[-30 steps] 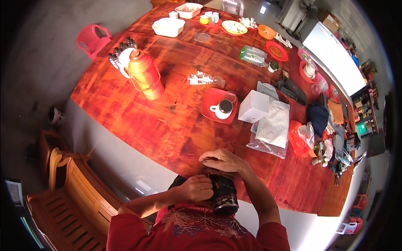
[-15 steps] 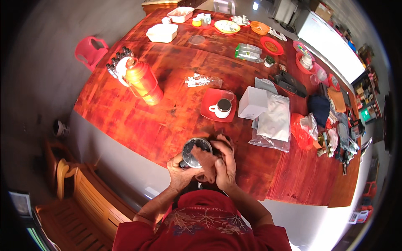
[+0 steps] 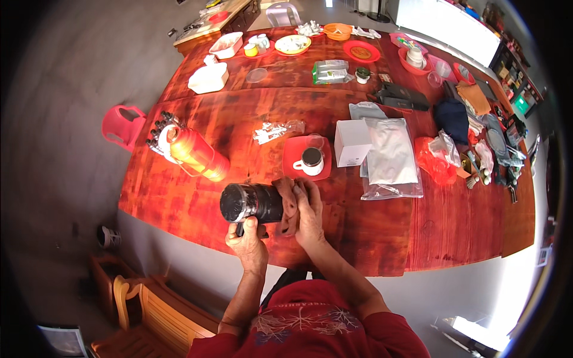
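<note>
A black mug (image 3: 261, 204) lies tipped on its side in the air above the table's near edge. My left hand (image 3: 248, 246) is closed on its handle, the thumb pressing the side. One round end with a shiny rim points left; I cannot tell whether it is the mouth or the base. My right hand (image 3: 310, 216) is closed on a brown cloth (image 3: 289, 210) and presses it against the mug's other end, which the cloth hides. Just beyond, a white mug with a dark lid (image 3: 311, 162) stands on a red square tray (image 3: 290, 171).
To the left stand a red thermos (image 3: 200, 156) and a cluster of dark-topped bottles (image 3: 160, 132). A white box (image 3: 351, 144) and a plastic-wrapped packet (image 3: 391, 152) lie right of the tray. Dishes line the far edge; bags and cloths crowd the right. A wooden chair (image 3: 158, 310) is at lower left.
Both hands have lifted forward, away from my body, with the mug and cloth. The mug has turned onto its side, and the cloth has gone from over its open top to its right end.
</note>
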